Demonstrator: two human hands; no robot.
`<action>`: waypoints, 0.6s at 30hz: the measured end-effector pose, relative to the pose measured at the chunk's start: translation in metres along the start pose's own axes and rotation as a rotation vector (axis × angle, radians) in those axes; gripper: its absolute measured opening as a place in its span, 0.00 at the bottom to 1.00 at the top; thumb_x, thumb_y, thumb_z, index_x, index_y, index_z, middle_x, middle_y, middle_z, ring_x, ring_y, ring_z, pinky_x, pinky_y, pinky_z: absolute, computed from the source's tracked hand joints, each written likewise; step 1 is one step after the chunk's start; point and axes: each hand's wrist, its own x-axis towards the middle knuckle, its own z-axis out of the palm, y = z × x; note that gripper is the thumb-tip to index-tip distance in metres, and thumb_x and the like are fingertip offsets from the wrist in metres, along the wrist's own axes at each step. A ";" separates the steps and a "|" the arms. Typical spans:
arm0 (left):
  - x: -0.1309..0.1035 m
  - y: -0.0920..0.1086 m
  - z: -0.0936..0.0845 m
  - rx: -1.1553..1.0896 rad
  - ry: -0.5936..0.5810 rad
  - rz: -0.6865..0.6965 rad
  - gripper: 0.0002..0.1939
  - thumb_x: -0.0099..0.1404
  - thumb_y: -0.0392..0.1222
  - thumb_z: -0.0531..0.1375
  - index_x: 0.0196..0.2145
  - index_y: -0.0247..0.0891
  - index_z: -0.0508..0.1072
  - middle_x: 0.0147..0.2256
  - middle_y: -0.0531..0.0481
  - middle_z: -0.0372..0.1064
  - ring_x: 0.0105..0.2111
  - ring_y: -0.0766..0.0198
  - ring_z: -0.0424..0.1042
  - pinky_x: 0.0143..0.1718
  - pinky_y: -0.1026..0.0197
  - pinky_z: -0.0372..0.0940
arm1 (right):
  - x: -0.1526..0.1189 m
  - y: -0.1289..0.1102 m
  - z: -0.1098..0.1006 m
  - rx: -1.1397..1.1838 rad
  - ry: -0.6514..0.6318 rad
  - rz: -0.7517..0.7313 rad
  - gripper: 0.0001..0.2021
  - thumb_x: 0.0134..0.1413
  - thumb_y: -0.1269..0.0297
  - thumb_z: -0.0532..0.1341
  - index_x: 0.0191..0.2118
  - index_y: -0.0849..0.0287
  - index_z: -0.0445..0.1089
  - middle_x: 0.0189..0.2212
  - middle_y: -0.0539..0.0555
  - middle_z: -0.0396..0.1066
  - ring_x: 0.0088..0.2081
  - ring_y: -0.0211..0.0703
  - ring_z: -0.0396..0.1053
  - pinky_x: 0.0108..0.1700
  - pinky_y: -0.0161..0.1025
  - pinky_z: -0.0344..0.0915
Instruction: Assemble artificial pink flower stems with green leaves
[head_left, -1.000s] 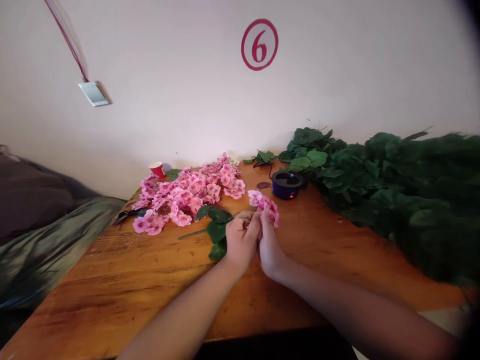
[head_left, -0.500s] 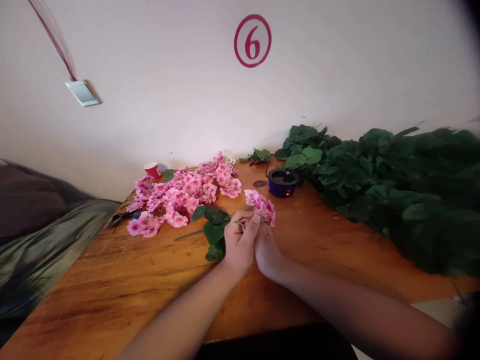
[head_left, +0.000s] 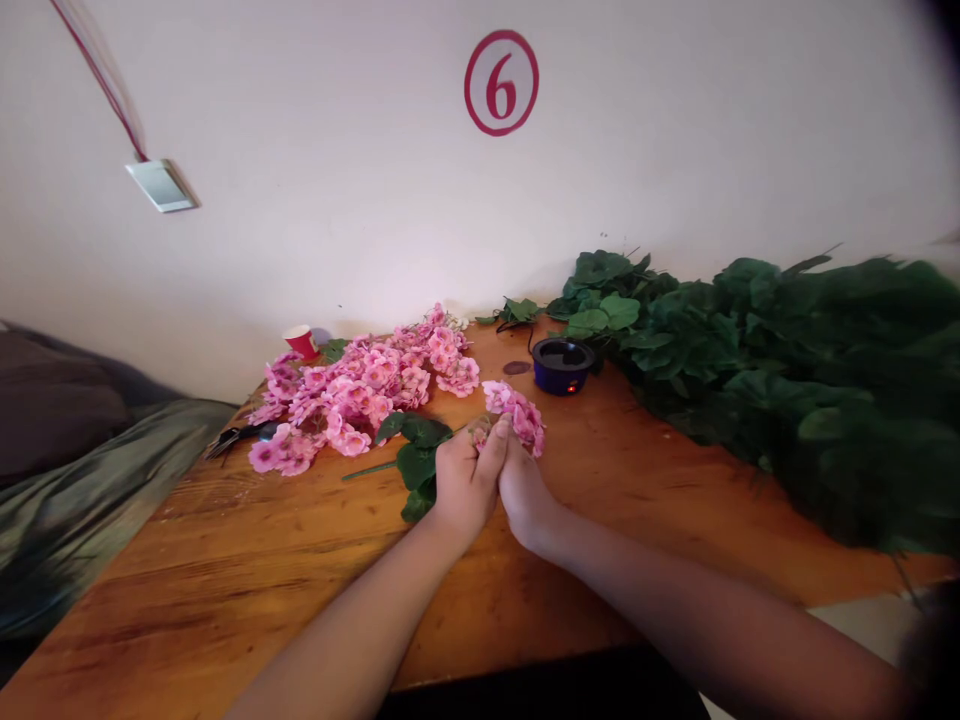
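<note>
Both my hands meet above the wooden table, close together around a pink artificial flower cluster (head_left: 519,413). My left hand (head_left: 466,478) is closed, its thumb pressed near the base of the blossoms. Curled against it, my right hand (head_left: 523,492) is closed on the same cluster; its fingertips are partly hidden. Dark green leaves (head_left: 417,465) with a stem pointing left show beside my left hand; whether they join the flowers is hidden behind the hand. A pile of pink artificial flowers (head_left: 367,385) lies just beyond, to the left.
A dark blue heating pot (head_left: 559,375) with a lit red light stands behind my hands. Green artificial leaves (head_left: 720,340) are heaped along the right side. At the back left are a red paper cup (head_left: 301,343) and scissors (head_left: 229,437). The wooden table (head_left: 247,560) meets the wall.
My hands remain together on the flower cluster, with the fingers shifted slightly closer around it. The whole view has moved a little, so everything sits slightly further left.
</note>
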 end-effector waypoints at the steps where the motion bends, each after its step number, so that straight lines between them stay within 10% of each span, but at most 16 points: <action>1: 0.000 0.000 -0.001 0.028 0.012 0.005 0.25 0.69 0.53 0.56 0.18 0.38 0.57 0.19 0.55 0.53 0.21 0.69 0.55 0.25 0.64 0.53 | 0.000 0.001 0.000 -0.006 0.000 0.036 0.16 0.61 0.50 0.56 0.31 0.54 0.72 0.30 0.52 0.74 0.38 0.47 0.72 0.50 0.45 0.69; 14: -0.007 0.000 0.005 -0.011 0.033 -0.091 0.21 0.72 0.52 0.52 0.28 0.39 0.73 0.28 0.49 0.72 0.31 0.62 0.71 0.41 0.58 0.68 | 0.000 0.014 -0.001 0.103 -0.114 0.177 0.23 0.62 0.41 0.52 0.40 0.54 0.73 0.40 0.52 0.76 0.51 0.45 0.70 0.63 0.46 0.60; 18: -0.009 -0.001 0.010 -0.119 0.055 -0.140 0.22 0.71 0.54 0.52 0.26 0.39 0.72 0.30 0.48 0.73 0.34 0.62 0.72 0.49 0.56 0.67 | -0.001 0.012 -0.003 0.101 -0.108 0.056 0.20 0.62 0.43 0.55 0.33 0.54 0.72 0.34 0.53 0.75 0.43 0.47 0.72 0.52 0.46 0.69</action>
